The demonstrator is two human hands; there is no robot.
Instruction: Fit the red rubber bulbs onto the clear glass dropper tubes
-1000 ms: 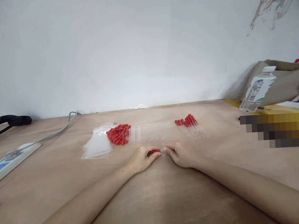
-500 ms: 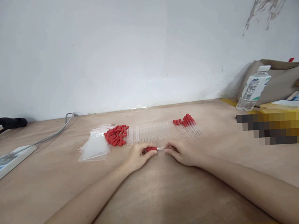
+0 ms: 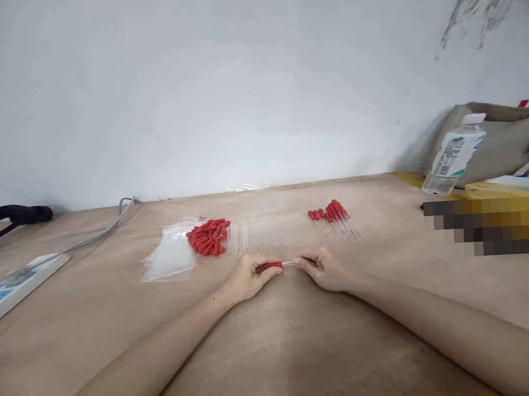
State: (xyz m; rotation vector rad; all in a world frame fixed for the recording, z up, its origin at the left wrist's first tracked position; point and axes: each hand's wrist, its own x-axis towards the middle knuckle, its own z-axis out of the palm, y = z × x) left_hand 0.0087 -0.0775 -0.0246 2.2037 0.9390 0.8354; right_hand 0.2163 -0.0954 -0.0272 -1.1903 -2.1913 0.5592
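My left hand is closed around a red rubber dropper bulb. From the bulb's right end a clear glass dropper tube runs to my right hand, whose thumb and fingers pinch it. The tube meets the bulb's mouth; how deep it sits inside is hidden. Beyond my left hand lies a heap of red bulbs, beside a row of clear glass tubes. Several droppers with red bulbs on their tubes lie past my right hand.
Clear plastic bags lie left of the bulbs. At the left are a power strip with a grey cable and a black object. A plastic bottle, a grey bag and yellow packaging stand at the right, near the wall.
The view has shifted slightly. Both hands keep hold of the bulb and tube, and my right fingers look a little more bunched around the tube.
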